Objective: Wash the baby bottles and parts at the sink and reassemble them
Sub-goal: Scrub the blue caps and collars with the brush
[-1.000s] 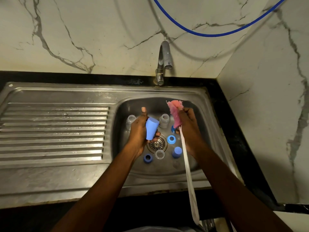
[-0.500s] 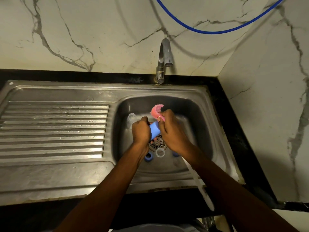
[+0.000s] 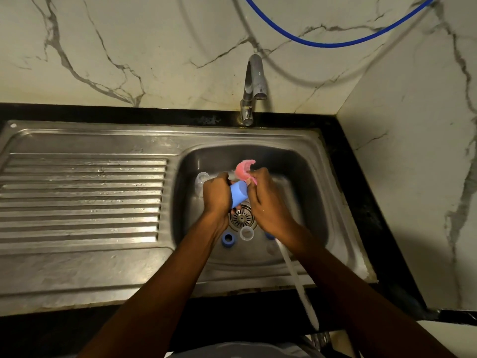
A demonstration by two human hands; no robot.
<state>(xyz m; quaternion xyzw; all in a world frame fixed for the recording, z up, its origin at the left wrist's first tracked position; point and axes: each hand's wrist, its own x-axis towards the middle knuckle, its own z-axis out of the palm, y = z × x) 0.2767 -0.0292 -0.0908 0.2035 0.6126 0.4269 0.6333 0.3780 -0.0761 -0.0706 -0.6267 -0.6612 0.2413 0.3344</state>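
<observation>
Over the sink basin (image 3: 307, 187), my left hand (image 3: 216, 195) grips a light blue bottle cap (image 3: 238, 193), its open end turned toward my right hand. My right hand (image 3: 265, 200) grips a bottle brush with a pink sponge head (image 3: 244, 169); the bent sponge presses at the cap's mouth. The brush's white handle (image 3: 296, 280) trails down past the sink's front edge. On the basin floor lie a blue ring (image 3: 228, 238), a clear small part (image 3: 246, 233) and a clear bottle (image 3: 201, 178) behind my left hand. Another blue part (image 3: 269, 235) peeks out under my right wrist.
The drain strainer (image 3: 241, 218) sits mid-basin under my hands. A steel tap (image 3: 252, 86) stands behind the sink, with no water seen running. A ribbed draining board (image 3: 82, 200) lies left. A blue hose (image 3: 335, 43) loops across the marble wall; a wall corner closes the right side.
One second ago my hands were apart, the brush held upright. They came together, and the sponge head now bends against the cap's opening.
</observation>
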